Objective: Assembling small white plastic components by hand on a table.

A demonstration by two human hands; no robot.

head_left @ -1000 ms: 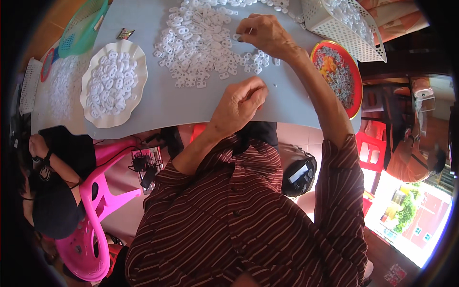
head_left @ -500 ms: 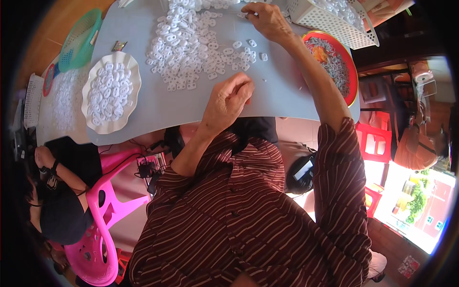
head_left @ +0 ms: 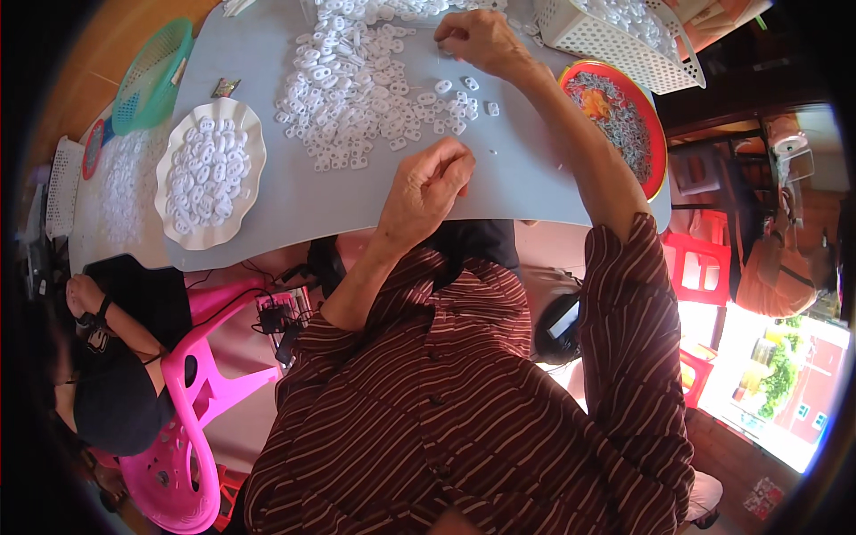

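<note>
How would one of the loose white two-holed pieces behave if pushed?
The white two-holed piece probably slides rather than rolls, as it lies flat. Being small, it's likely light. It seems stiff: the piled pieces look unbent.

Lies in a broad heap of small, white, rounded, two-holed pieces (head_left: pixel 343 98) at eleven o'clock on the bench (head_left: pixel 308 209), overlapping, many flat; thins into scattered singles toward the heap's three o'clock.

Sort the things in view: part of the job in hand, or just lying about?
Likely part of the job:
loose white two-holed pieces
scalloped plate of similar pieces
red tray of small grey pieces

Likely just lying about:
small shiny packet
orange bag
red plastic stool
</note>
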